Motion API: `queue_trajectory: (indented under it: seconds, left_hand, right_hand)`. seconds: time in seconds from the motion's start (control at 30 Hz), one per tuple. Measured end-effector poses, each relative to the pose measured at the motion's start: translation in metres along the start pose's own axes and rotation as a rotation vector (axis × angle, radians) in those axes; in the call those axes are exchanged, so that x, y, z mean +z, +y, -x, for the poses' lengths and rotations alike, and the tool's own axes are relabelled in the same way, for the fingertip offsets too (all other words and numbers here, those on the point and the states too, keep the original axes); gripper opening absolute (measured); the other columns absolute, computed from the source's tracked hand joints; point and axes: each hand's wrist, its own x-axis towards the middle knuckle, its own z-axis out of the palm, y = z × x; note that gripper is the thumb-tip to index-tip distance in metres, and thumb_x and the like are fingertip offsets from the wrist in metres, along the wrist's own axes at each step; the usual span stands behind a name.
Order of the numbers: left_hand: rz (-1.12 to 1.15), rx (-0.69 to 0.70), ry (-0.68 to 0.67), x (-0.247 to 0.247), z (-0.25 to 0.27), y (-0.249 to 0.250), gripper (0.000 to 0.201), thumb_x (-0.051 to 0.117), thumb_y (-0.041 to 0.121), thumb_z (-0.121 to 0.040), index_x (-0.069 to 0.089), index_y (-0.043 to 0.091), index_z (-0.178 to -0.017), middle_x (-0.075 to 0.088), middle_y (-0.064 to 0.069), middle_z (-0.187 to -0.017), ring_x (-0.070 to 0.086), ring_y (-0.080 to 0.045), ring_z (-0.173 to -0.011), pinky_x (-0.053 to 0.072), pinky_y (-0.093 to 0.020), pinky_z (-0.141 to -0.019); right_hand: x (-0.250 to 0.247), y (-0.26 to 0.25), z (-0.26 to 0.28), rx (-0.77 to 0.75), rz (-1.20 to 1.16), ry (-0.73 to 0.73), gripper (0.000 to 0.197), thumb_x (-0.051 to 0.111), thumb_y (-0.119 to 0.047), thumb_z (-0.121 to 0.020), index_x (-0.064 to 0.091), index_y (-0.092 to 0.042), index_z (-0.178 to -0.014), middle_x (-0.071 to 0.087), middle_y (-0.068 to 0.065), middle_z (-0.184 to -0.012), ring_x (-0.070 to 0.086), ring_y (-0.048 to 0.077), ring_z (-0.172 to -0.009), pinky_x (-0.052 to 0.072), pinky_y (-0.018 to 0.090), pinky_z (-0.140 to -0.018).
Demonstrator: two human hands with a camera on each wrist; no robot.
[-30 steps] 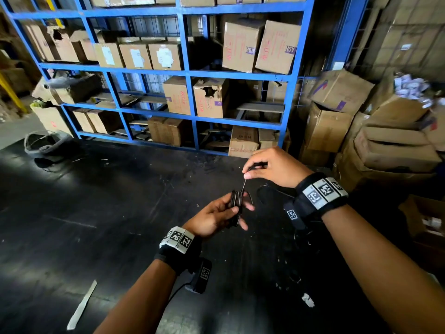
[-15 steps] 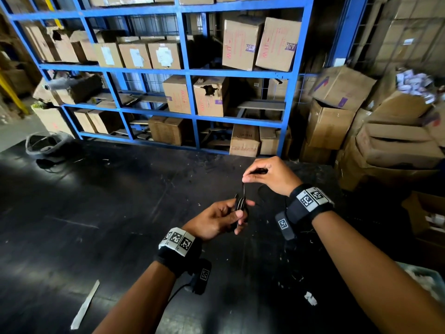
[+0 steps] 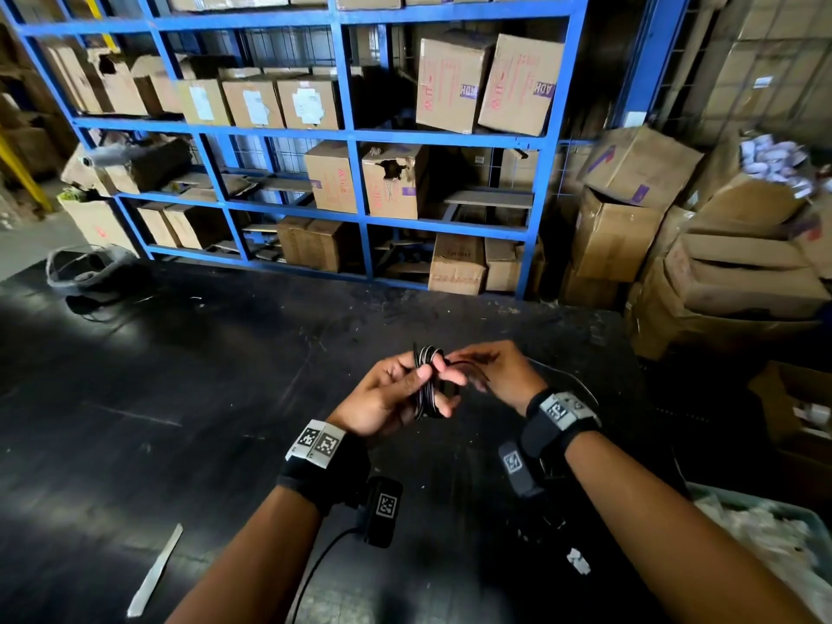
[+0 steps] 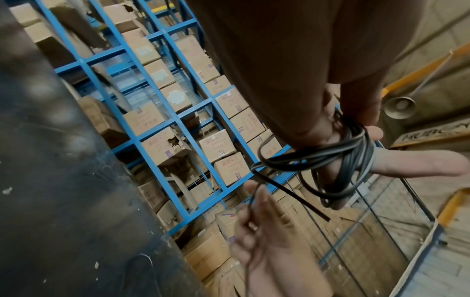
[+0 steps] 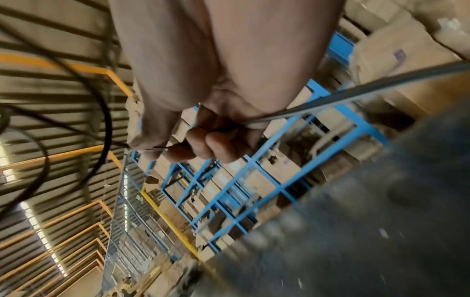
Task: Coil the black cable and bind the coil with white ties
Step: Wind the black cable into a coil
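Note:
Above the black table, my left hand (image 3: 405,389) holds a small coil of black cable (image 3: 427,384), the loops wound round its fingers (image 4: 417,164) in the left wrist view, where the coil (image 4: 353,148) crosses itself. My right hand (image 3: 488,369) sits just right of the coil and pinches the loose cable strand (image 5: 330,104) between thumb and curled fingers. That strand (image 4: 287,193) runs from the coil to the right hand (image 4: 264,237). No white tie shows at the hands.
The black table (image 3: 180,421) carries a pale flat strip (image 3: 155,571) at front left and a white scrap (image 3: 578,561) near my right forearm. A bin of white pieces (image 3: 765,542) stands at right. Blue shelving (image 3: 351,137) with cardboard boxes lines the far edge.
My right hand has come down from above the coil to beside it, carrying the strand round. The left hand has lifted and turned the coil more upright.

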Motion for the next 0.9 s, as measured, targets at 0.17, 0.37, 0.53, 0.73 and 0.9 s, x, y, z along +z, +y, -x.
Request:
queue_trajectory:
  seconds: [0.17, 0.37, 0.53, 0.73, 0.9]
  left_hand:
    - [0.102, 0.074, 0.056, -0.007, -0.005, 0.004, 0.017, 0.053, 0.018, -0.098, 0.059, 0.011, -0.112, 0.064, -0.017, -0.129, 0.075, -0.024, -0.081, 0.048, -0.048, -0.094]
    - [-0.036, 0.050, 0.250, -0.029, -0.001, -0.004, 0.017, 0.042, 0.012, -0.103, 0.058, 0.010, -0.110, 0.064, -0.017, -0.131, 0.074, -0.027, -0.081, 0.056, -0.033, -0.075]
    - [-0.128, -0.001, 0.256, -0.041, 0.007, -0.015, 0.018, 0.041, 0.009, -0.106, 0.056, 0.006, -0.114, 0.064, -0.019, -0.126, 0.073, -0.029, -0.079, 0.052, -0.027, -0.062]
    - [-0.098, -0.036, 0.156, -0.024, -0.001, -0.022, 0.020, 0.041, 0.006, -0.102, 0.057, 0.003, -0.113, 0.067, -0.021, -0.121, 0.073, -0.030, -0.079, 0.057, -0.035, -0.072]
    - [-0.289, -0.052, 0.099, -0.016, -0.005, -0.014, 0.021, 0.042, 0.005, -0.103, 0.055, -0.004, -0.117, 0.071, -0.016, -0.109, 0.072, -0.020, -0.078, 0.051, -0.029, -0.067]
  right_hand:
    - [0.053, 0.036, 0.044, 0.134, -0.056, -0.107, 0.028, 0.065, -0.012, -0.099, 0.082, -0.034, -0.096, 0.058, -0.008, -0.058, 0.039, 0.004, -0.044, 0.031, 0.016, -0.045]
    - [0.071, 0.006, 0.088, -0.027, 0.415, -0.345, 0.036, 0.054, -0.055, -0.099, 0.074, -0.034, -0.120, 0.078, -0.011, -0.088, 0.069, -0.004, -0.080, 0.057, 0.026, -0.083]
    - [0.025, -0.046, 0.095, -0.198, 0.684, -0.297, 0.029, 0.056, -0.049, -0.097, 0.070, -0.025, -0.098, 0.075, -0.003, -0.083, 0.070, 0.011, -0.077, 0.056, 0.040, -0.074]
    - [-0.013, -0.096, 0.069, -0.232, 0.715, -0.341, 0.011, 0.072, -0.039, -0.092, 0.078, -0.030, -0.095, 0.076, -0.013, -0.089, 0.068, 0.003, -0.082, 0.055, 0.036, -0.078]
    - [-0.008, -0.097, 0.068, -0.251, 0.669, -0.369, 0.008, 0.076, -0.030, -0.090, 0.081, -0.026, -0.095, 0.074, -0.013, -0.093, 0.067, 0.001, -0.087, 0.055, 0.032, -0.083]
